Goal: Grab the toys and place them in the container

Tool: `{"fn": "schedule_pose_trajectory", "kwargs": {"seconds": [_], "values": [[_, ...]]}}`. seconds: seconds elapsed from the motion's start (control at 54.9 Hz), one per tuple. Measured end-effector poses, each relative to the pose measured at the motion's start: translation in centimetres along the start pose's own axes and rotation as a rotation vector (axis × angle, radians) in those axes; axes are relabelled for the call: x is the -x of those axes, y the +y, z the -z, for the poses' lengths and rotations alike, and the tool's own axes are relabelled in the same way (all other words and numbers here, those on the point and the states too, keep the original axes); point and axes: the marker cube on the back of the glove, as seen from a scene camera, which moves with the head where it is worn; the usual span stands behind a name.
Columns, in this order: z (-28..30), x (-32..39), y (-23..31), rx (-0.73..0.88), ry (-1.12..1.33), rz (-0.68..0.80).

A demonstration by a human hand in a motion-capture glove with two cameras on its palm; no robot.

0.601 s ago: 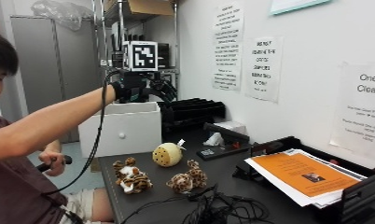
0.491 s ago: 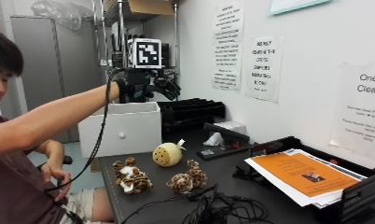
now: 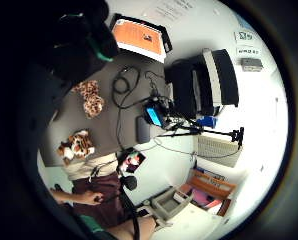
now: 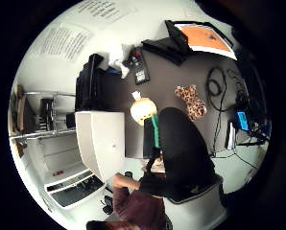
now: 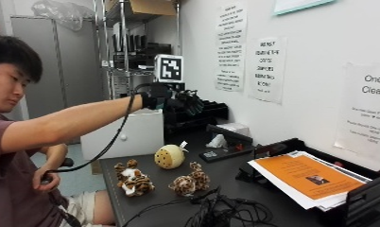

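The gloved right hand [image 5: 177,100] is held out at arm's length, high above the table [image 5: 240,182] and beyond its far end, roughly over the white container [image 5: 124,135]. Its fingers are seen hanging relaxed and nothing is grasped in them. Three toys are observed on the table, none in the container so far as can be seen: a round yellow toy [image 5: 170,156] nearest the container, a striped tiger toy [image 5: 133,178] at the near edge, and a spotted leopard toy [image 5: 190,180] just beside a bundle of black cables [image 5: 224,213]. The container's inside is not shown.

The step in hand is judged to be a reach down for a toy. The yellow toy is recommended first, being closest to the container and clear of clutter. The hand should be lowered from above, with fingers spread round the toy's body. If the leopard toy is taken, care is advised that no cable is caught with it
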Motion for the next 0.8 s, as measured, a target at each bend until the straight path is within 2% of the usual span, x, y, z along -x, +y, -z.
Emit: {"fn": "schedule_pose_trajectory", "kwargs": {"seconds": [0.164, 0.291, 0.382, 0.455, 0.546, 0.637, 0.801], "values": [[-6.3, 0.7, -3.7, 0.075, 0.058, -0.002], [-12.3, 1.3, -6.1, 0.166, 0.071, -0.082], [-15.4, 1.4, -6.7, 0.215, 0.054, -0.075], [-18.4, 2.0, -7.6, 0.261, 0.057, -0.192], [-21.1, 1.9, -7.4, 0.317, 0.059, -0.137], [-23.8, 2.2, -7.8, 0.378, 0.063, -0.209], [-26.4, 3.0, -7.9, 0.382, -0.006, -0.21]]}}
